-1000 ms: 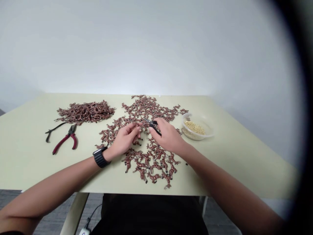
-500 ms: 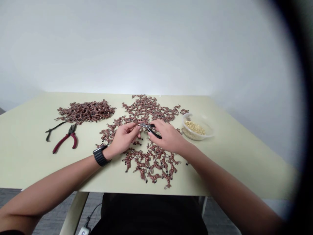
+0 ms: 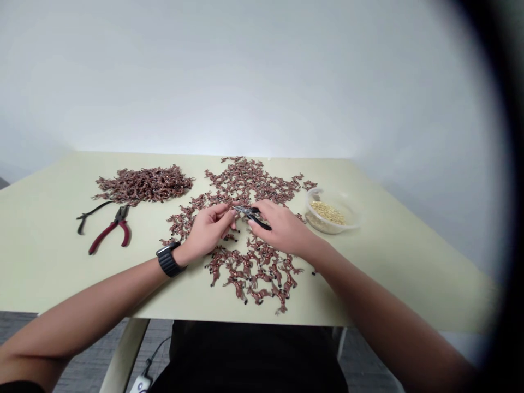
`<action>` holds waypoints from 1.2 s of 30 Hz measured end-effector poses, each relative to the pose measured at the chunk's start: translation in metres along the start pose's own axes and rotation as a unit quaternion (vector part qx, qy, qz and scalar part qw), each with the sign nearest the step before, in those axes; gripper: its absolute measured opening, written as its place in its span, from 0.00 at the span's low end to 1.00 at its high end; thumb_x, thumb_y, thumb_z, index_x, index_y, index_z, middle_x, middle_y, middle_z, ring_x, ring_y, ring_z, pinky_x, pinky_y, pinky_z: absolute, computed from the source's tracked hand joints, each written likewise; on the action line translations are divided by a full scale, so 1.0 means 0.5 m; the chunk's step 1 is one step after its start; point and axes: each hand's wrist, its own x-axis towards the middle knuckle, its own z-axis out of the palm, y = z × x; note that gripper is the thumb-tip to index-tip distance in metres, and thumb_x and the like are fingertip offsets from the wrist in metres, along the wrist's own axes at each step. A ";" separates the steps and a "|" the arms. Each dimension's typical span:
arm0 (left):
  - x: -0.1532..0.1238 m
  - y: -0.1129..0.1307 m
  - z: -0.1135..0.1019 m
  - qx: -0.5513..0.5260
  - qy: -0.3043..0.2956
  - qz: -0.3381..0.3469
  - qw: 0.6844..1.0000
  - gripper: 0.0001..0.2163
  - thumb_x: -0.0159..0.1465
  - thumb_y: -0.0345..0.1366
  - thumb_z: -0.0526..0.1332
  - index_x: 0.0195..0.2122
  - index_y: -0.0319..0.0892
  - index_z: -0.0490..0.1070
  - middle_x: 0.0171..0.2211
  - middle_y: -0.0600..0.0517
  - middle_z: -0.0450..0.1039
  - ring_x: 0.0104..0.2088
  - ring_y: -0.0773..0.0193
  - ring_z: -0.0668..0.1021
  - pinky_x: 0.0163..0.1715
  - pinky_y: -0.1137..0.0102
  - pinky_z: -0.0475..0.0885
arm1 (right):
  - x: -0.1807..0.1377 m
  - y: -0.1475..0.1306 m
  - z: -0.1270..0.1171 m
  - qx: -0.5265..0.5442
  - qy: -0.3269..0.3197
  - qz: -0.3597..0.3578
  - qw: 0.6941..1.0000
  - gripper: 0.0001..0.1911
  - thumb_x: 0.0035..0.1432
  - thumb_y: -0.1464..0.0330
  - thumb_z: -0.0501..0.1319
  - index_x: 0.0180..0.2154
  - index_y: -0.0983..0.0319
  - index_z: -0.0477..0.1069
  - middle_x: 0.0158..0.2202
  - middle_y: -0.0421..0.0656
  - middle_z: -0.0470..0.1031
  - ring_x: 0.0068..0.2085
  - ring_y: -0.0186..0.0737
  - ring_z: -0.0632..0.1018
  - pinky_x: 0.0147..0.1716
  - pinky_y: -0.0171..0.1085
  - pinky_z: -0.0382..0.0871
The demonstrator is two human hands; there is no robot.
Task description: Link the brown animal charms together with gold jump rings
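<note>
Black-handled pliers [image 3: 258, 220] are gripped in my right hand [image 3: 282, 225], their jaws pointing left. The jaw tips meet the fingertips of my left hand [image 3: 209, 226], which are pinched together; what they hold is too small and covered to make out. Beneath and around both hands lie many small brown deer-shaped figures [image 3: 262, 275] with dark feet, spread loosely over the table. More of the brown figures [image 3: 249, 177] lie beyond my hands. To the right of my right hand stands a clear round plastic tub [image 3: 352, 226] with small gold-coloured pieces [image 3: 327, 212] in it.
A dense heap of brown figures [image 3: 145, 184] lies at the back left of the pale table [image 3: 388, 278]. In front of it are red-handled pliers [image 3: 110, 229] and a thin black strap-like thing [image 3: 92, 214]. A pale wall [image 3: 213, 76] rises behind the table.
Hardly anything differs. Both hands and the pliers keep the same place, and the view has shifted very slightly.
</note>
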 end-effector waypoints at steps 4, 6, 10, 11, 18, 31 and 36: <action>-0.001 0.002 0.000 -0.002 -0.001 0.000 1.000 0.17 0.67 0.51 0.62 0.34 0.40 0.74 0.27 0.51 0.73 0.19 0.72 0.64 0.18 0.76 0.58 | 0.000 -0.001 0.000 0.006 -0.007 0.001 1.000 0.15 0.69 0.59 0.53 0.52 0.59 0.68 0.46 0.47 0.75 0.39 0.44 0.75 0.39 0.39 0.65; -0.001 0.004 0.001 -0.008 -0.005 -0.001 1.000 0.16 0.67 0.51 0.62 0.38 0.41 0.75 0.28 0.51 0.73 0.20 0.72 0.64 0.18 0.76 0.58 | 0.000 -0.001 -0.001 0.005 -0.008 0.001 1.000 0.15 0.69 0.59 0.53 0.50 0.59 0.68 0.45 0.47 0.75 0.39 0.43 0.75 0.39 0.39 0.65; 0.000 0.008 0.004 -0.019 -0.011 0.005 1.000 0.17 0.68 0.50 0.61 0.45 0.40 0.75 0.30 0.51 0.74 0.21 0.71 0.66 0.21 0.75 0.61 | 0.000 -0.005 -0.002 0.005 -0.004 0.005 1.000 0.13 0.69 0.58 0.53 0.46 0.59 0.68 0.44 0.46 0.74 0.39 0.43 0.74 0.38 0.39 0.64; -0.001 0.009 0.004 -0.019 -0.012 0.006 1.000 0.17 0.69 0.49 0.60 0.48 0.40 0.75 0.30 0.50 0.75 0.22 0.70 0.66 0.22 0.75 0.62 | 0.000 -0.007 -0.002 0.009 -0.004 0.009 1.000 0.13 0.69 0.58 0.53 0.45 0.59 0.68 0.43 0.46 0.74 0.38 0.43 0.74 0.37 0.39 0.64; -0.005 0.006 -0.010 0.202 0.043 0.115 0.972 0.17 0.72 0.45 0.56 0.51 0.40 0.78 0.35 0.50 0.79 0.25 0.69 0.70 0.29 0.74 0.68 | 0.000 -0.016 0.001 0.178 -0.045 0.072 0.980 0.17 0.70 0.54 0.52 0.37 0.59 0.66 0.30 0.38 0.68 0.28 0.35 0.67 0.28 0.36 0.58; 0.007 0.012 -0.013 0.084 0.028 0.096 0.991 0.15 0.71 0.45 0.58 0.40 0.38 0.78 0.31 0.50 0.77 0.22 0.71 0.70 0.24 0.74 0.69 | -0.002 -0.013 0.000 0.240 -0.027 0.089 0.966 0.18 0.69 0.52 0.53 0.43 0.59 0.70 0.31 0.40 0.67 0.29 0.36 0.66 0.28 0.36 0.59; 0.007 0.020 -0.012 -0.019 -0.019 0.027 0.999 0.14 0.69 0.46 0.60 0.39 0.39 0.74 0.29 0.52 0.73 0.21 0.72 0.68 0.21 0.76 0.65 | -0.002 -0.002 -0.008 0.051 0.048 0.000 0.998 0.18 0.66 0.57 0.56 0.51 0.60 0.68 0.42 0.47 0.73 0.37 0.43 0.73 0.36 0.41 0.65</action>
